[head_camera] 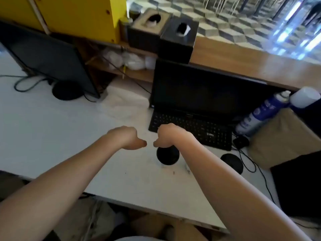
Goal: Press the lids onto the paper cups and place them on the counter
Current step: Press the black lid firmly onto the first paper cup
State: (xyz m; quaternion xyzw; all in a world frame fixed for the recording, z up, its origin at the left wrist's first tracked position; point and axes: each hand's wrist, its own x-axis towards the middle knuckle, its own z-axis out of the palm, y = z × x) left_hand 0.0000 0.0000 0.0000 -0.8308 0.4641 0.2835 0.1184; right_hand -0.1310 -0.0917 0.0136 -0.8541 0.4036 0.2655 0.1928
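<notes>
Cup (168, 156) is showing only as a black round shape on the white desk (52, 129), just in front of the laptop (199, 94) keyboard, and blur is keeping us from telling lid from cup. We are bending our right hand (171, 134) down at the wrist and resting it on the top of the cup, its thumb pointing left. The fingers are lying behind the back of the hand, so we cannot tell whether they are curling round the cup or lying flat on it.

Our left hand (127, 137) is hanging just beside the right one, over bare desk, the two thumbs nearly meeting but staying apart. Its fingers are also pointing down out of sight, so we cannot tell their state; nothing is showing in it.

A black mouse (231, 162) is lying to the right of the cup, its cable trailing off the desk edge. A blue spray can (260, 117) and a white bottle (305, 100) are leaning at the laptop's right. A dark monitor (48, 61) is standing at the far left. Beyond the laptop, the wooden counter (251, 61) is carrying two dark tissue boxes (178, 37).
</notes>
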